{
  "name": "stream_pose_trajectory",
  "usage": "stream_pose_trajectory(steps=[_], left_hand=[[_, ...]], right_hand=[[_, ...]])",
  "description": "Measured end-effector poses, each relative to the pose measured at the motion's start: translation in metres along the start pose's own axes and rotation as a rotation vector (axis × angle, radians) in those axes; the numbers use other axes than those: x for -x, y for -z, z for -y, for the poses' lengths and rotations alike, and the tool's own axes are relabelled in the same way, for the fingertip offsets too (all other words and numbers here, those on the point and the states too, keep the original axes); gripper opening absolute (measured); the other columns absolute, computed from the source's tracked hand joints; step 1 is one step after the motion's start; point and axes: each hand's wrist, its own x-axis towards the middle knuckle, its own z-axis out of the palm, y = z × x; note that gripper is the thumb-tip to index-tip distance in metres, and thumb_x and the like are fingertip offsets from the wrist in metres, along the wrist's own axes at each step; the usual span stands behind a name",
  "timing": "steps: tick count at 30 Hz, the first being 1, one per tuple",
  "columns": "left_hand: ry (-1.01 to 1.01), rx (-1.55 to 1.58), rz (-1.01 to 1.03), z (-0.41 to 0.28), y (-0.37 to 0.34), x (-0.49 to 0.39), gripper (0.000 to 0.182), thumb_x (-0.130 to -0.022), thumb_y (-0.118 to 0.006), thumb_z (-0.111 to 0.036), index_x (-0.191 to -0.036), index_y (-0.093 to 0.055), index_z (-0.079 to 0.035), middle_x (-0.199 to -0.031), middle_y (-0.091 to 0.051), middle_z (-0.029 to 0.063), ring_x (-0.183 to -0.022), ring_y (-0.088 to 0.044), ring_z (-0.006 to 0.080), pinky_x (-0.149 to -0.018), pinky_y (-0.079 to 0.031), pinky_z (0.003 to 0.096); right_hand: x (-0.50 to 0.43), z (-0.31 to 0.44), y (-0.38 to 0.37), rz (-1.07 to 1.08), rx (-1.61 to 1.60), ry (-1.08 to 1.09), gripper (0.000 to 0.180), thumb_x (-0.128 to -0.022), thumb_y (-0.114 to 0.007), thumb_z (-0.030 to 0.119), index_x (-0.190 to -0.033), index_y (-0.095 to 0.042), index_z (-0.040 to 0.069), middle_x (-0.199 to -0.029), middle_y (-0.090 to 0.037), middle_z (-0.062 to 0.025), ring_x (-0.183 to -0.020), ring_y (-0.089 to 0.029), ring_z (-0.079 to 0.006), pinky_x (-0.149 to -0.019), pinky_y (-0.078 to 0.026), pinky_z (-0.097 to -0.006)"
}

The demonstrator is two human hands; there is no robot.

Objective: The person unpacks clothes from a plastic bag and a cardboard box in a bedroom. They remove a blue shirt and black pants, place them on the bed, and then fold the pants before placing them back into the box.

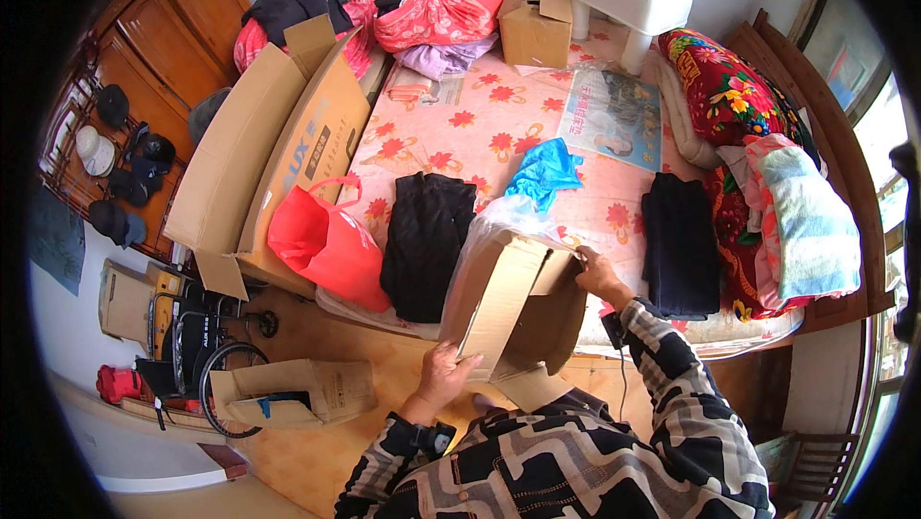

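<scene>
Both my hands grip an open cardboard box (496, 289), tilted at the near edge of the bed, its opening turned towards me. My left hand (440, 379) has its thumb over the box's lower left edge. At the upper right corner, my right hand (603, 276) holds the rim. The part of the inside that shows is bare brown cardboard. Clear plastic (471, 249) lies along the box's far left side, and a blue plastic bag (545, 170) sits just beyond it. Folded black trousers (428, 245) lie left of the box; a dark folded garment (680, 245) lies to the right.
A red tote bag (327, 245) leans by a long open AUX carton (302, 152). On the floor at left stand a wheelchair (188, 346) and another open box (338, 389). Folded towels (809, 217) and a floral quilt (727, 91) are piled at right. A cable (622, 375) hangs near my right sleeve.
</scene>
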Motion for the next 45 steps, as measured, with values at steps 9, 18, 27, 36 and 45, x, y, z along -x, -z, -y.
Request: stream_pose_trajectory(steps=[9, 18, 27, 36, 45], left_hand=[[0.165, 0.155, -0.056, -0.010, 0.017, -0.069, 0.058, -0.086, -0.069, -0.025, -0.135, -0.045, -0.006, -0.133, -0.047, 0.0165, -0.097, -0.060, 0.0214, -0.072, -0.052, 0.0297], [0.593, 0.350, -0.365, 0.063, 0.025, -0.139, 0.025, -0.090, -0.060, -0.021, -0.095, -0.061, 0.003, -0.068, -0.062, 0.0099, -0.048, -0.059, 0.0197, -0.045, -0.050, 0.0309], [0.897, 0.260, -0.270, 0.105, -0.025, -0.104, 0.062, -0.079, -0.072, -0.026, -0.128, -0.047, 0.004, -0.119, -0.053, 0.0205, -0.103, -0.058, 0.0308, -0.076, -0.053, 0.0401], [0.014, -0.315, 0.243, -0.079, -0.059, -0.176, 0.068, -0.073, -0.073, -0.046, -0.118, -0.057, 0.002, -0.121, -0.058, 0.0218, -0.111, -0.055, 0.0349, -0.092, -0.046, 0.0412], [0.255, -0.673, 0.397, -0.015, -0.043, -0.141, 0.026, -0.081, -0.052, -0.015, -0.092, -0.065, 0.005, -0.095, -0.065, 0.0255, -0.091, -0.064, 0.0390, -0.082, -0.050, 0.0437]], right_hand=[[-0.005, 0.047, 0.051, -0.376, -0.522, 0.303, 0.051, -0.089, -0.058, 0.027, -0.130, -0.042, 0.002, -0.117, -0.057, -0.0183, -0.109, -0.055, -0.0241, -0.093, -0.043, -0.0364], [0.009, 0.045, 0.109, -0.130, -0.279, 0.418, 0.046, -0.088, -0.056, 0.020, -0.130, -0.046, 0.005, -0.119, -0.059, -0.0147, -0.105, -0.058, -0.0250, -0.094, -0.043, -0.0351], [0.044, -0.068, 0.182, -0.299, 0.435, -0.185, 0.028, -0.084, -0.057, 0.013, -0.105, -0.043, 0.001, -0.086, -0.064, -0.0273, -0.083, -0.064, -0.0448, -0.071, -0.053, -0.0475], [0.019, 0.056, 0.086, -0.073, 1.298, 0.493, 0.039, -0.081, -0.055, 0.018, -0.108, -0.060, -0.009, -0.101, -0.063, -0.0187, -0.080, -0.065, -0.0249, -0.074, -0.051, -0.0293], [0.022, 0.145, 0.016, 0.163, 0.838, 0.686, 0.028, -0.081, -0.054, 0.013, -0.101, -0.054, -0.007, -0.084, -0.063, -0.0162, -0.077, -0.065, -0.0261, -0.063, -0.053, -0.0350]])
